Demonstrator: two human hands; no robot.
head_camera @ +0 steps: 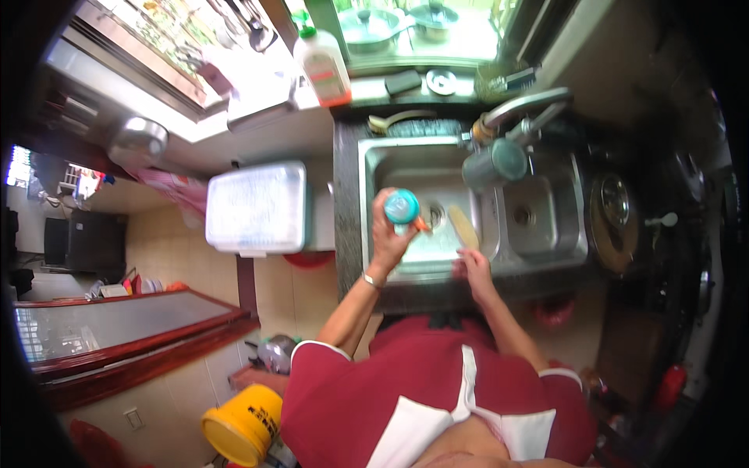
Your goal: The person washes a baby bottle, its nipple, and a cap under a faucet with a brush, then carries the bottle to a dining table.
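Observation:
My left hand [387, 241] is closed around a bottle or cup with a turquoise rim [402, 206] and a clear top. A small orange part [421, 224] juts from beside it. My right hand [477, 270], slightly blurred, grips the near end of a long, flat, yellowish tool [463, 227], perhaps a brush; its exact kind is unclear. Both hands are over the large left bowl of a stainless steel sink [421, 143]. Behind the right hand, a grey-green cylindrical container [496, 164] is near the faucet [515, 111].
A smaller sink bowl [547, 202] lies to the right. Behind the sink are a scrub brush [386, 121] and a pump bottle [322, 64]. A white lidded plastic box [257, 207] stands left of the counter. On the right is a round tray [603, 234] with a glass lid.

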